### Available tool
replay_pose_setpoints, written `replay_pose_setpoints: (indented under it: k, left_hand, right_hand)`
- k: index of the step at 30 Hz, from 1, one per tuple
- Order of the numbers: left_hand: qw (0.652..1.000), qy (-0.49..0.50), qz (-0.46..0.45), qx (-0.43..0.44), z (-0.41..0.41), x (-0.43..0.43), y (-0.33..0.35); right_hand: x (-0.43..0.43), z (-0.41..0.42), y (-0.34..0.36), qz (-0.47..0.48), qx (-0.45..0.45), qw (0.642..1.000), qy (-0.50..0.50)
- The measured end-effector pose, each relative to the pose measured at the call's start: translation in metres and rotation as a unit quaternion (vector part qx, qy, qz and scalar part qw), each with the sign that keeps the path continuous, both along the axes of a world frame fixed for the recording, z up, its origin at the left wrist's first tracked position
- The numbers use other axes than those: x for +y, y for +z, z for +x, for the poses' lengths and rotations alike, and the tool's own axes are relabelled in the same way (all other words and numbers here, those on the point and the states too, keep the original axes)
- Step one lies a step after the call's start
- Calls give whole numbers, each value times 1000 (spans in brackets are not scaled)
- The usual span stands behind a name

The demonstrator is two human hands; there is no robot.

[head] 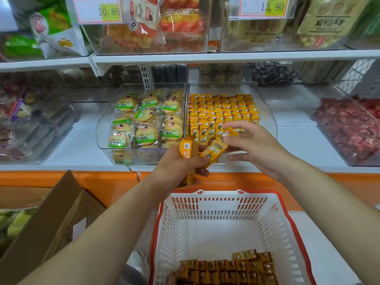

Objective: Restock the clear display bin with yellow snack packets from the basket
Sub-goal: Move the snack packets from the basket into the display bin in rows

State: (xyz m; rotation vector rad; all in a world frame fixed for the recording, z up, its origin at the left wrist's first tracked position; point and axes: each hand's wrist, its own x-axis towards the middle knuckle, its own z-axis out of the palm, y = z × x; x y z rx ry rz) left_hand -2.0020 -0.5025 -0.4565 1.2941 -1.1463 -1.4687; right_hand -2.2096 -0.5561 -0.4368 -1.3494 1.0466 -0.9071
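A clear display bin (267, 112) on the middle shelf holds several rows of yellow snack packets (222, 110). In front of its lower left corner my left hand (176, 167) grips a bunch of yellow packets (188, 150). My right hand (253, 145) is at the bin's front edge and pinches one yellow packet (233, 131) between thumb and fingers. Below, a white basket with a red rim (205, 204) has several more yellow packets (228, 268) lying at its near end.
A neighbouring clear bin of green-labelled round cakes (141, 120) stands left of the yellow one. A bin of red sweets (349, 128) sits at the right. An open cardboard box (47, 219) stands at lower left. An upper shelf (205, 57) overhangs the bins.
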Motion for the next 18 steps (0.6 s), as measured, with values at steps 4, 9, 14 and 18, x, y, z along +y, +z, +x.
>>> replay_pose_setpoints:
  k: [4, 9, 14, 18]
  left_hand:
    - [997, 68, -26, -1, 6, -5, -1]
    - [996, 65, -55, -4, 10, -6, -2]
    - [996, 71, -34, -38, 23, -8, -2]
    - [997, 67, -2, -39, 33, -10, -7]
  right_hand:
    - [-1, 0, 2, -16, 107, 992, 60]
    - [9, 20, -6, -37, 125, 987, 99]
    - [-2, 18, -7, 15, 66, 992, 106]
    - [-28, 10, -8, -68, 99, 992, -48]
